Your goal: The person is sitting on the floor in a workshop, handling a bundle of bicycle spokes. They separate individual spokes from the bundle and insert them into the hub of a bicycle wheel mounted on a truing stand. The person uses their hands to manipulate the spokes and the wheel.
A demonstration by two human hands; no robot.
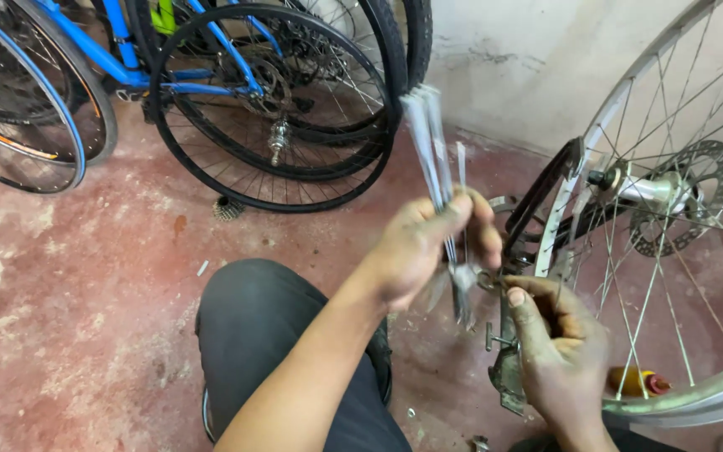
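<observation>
Our left hand (pixel 428 247) grips thin spokes (pixel 433 146); our right hand (pixel 558 347) pinches a small part. The spokes may slip and poke us.

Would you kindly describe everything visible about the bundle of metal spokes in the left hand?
The bundle of spokes is thin, silvery metal rods, bunched together. It stands nearly upright, tilted slightly left, tops fanned above the left hand, whose fingers clasp it near the lower end. The lower tips poke out below, close to the right hand.

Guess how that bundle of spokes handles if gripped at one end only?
The spokes look thin and long, so probably light and springy. They're loose in the left hand, so likely to fan out or slip. Bare metal, maybe slick.
</observation>
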